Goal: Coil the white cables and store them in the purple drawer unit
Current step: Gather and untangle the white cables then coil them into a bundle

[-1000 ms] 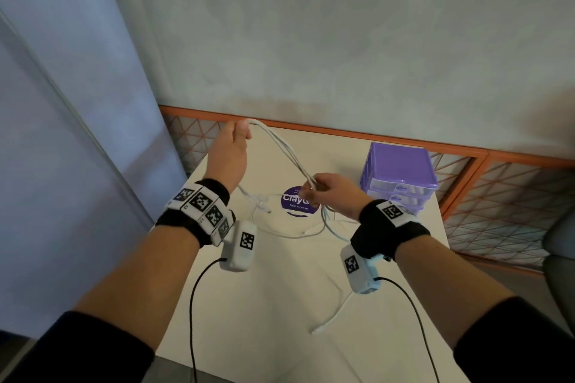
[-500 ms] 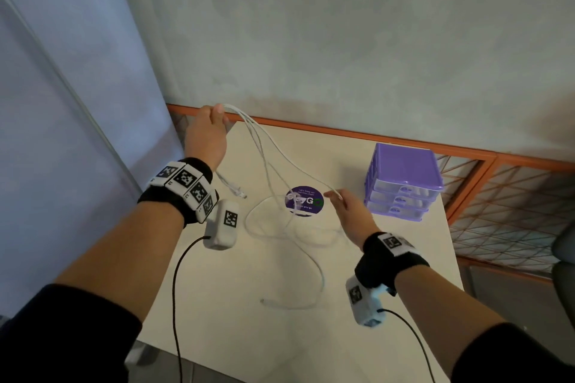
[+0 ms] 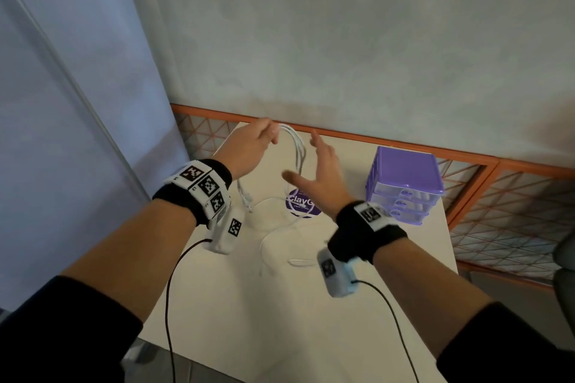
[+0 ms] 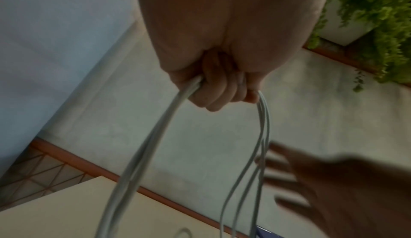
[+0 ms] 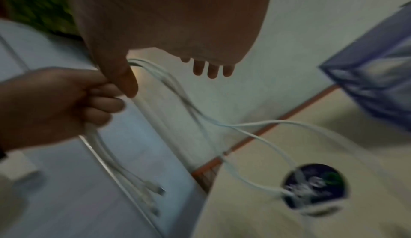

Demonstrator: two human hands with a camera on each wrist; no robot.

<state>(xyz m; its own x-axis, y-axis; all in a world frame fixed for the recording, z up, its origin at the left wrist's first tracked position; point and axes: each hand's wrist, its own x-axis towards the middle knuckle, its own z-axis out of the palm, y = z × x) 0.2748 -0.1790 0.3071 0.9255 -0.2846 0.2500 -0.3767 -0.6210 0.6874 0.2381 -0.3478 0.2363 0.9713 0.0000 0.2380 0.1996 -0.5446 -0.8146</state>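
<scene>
Several white cables (image 3: 298, 149) hang in loops from my left hand (image 3: 249, 146), which is raised over the back of the table and grips them in a fist (image 4: 213, 90). Their plug ends (image 3: 247, 199) dangle below the wrist and the rest trails onto the table (image 3: 280, 236). My right hand (image 3: 317, 174) is lifted just right of the hanging loops with fingers spread, holding nothing; in the right wrist view its thumb (image 5: 120, 76) is near the strands (image 5: 169, 83). The purple drawer unit (image 3: 404, 186) stands at the table's right, drawers closed.
A round purple sticker (image 3: 303, 204) lies on the beige table (image 3: 280, 320) under the cables. An orange-framed mesh railing (image 3: 513, 196) runs behind and to the right. A grey wall is behind, a blue panel on the left. Black sensor wires hang from both wrists.
My right hand let go of the cable, dropped toward the table, then rose beside the loops with fingers spread. My left hand kept its grip and shifted up and right.
</scene>
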